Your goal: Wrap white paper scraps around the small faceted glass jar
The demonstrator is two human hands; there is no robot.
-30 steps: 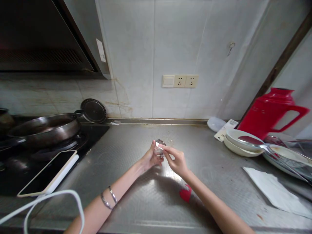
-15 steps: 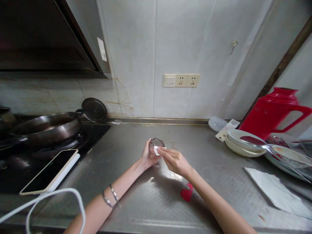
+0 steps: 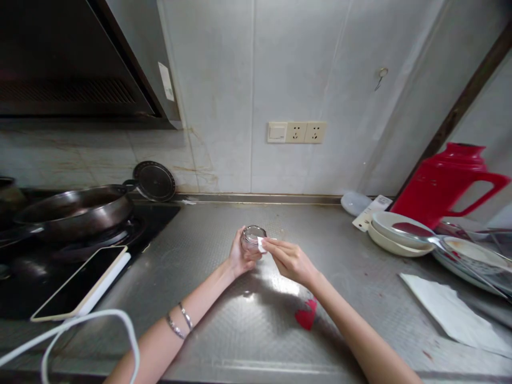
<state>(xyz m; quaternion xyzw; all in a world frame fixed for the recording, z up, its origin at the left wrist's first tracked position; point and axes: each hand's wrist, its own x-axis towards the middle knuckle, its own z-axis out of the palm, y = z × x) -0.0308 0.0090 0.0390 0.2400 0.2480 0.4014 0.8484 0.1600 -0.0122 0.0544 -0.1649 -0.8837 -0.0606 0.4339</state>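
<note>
My left hand [image 3: 240,258] is closed round a small clear glass jar [image 3: 252,236], held upright just above the steel counter [image 3: 224,330]. My right hand [image 3: 290,261] pinches a small white piece, perhaps tissue or a label [image 3: 262,245], against the jar's right side. Two thin bracelets [image 3: 179,322] sit on my left wrist. A small red thing [image 3: 306,316] lies on the counter under my right forearm.
A dark pan [image 3: 76,210] stands on the stove at left, with a phone [image 3: 80,282] and a white cable [image 3: 84,325] in front. At right are a red jug [image 3: 448,181], stacked bowls and plates [image 3: 400,234] and a paper sheet [image 3: 452,314]. Wall sockets [image 3: 296,132] are behind.
The jar has turned from tilted to upright in my left hand and risen slightly. My right fingers have moved from its rim to its side, now with the white piece.
</note>
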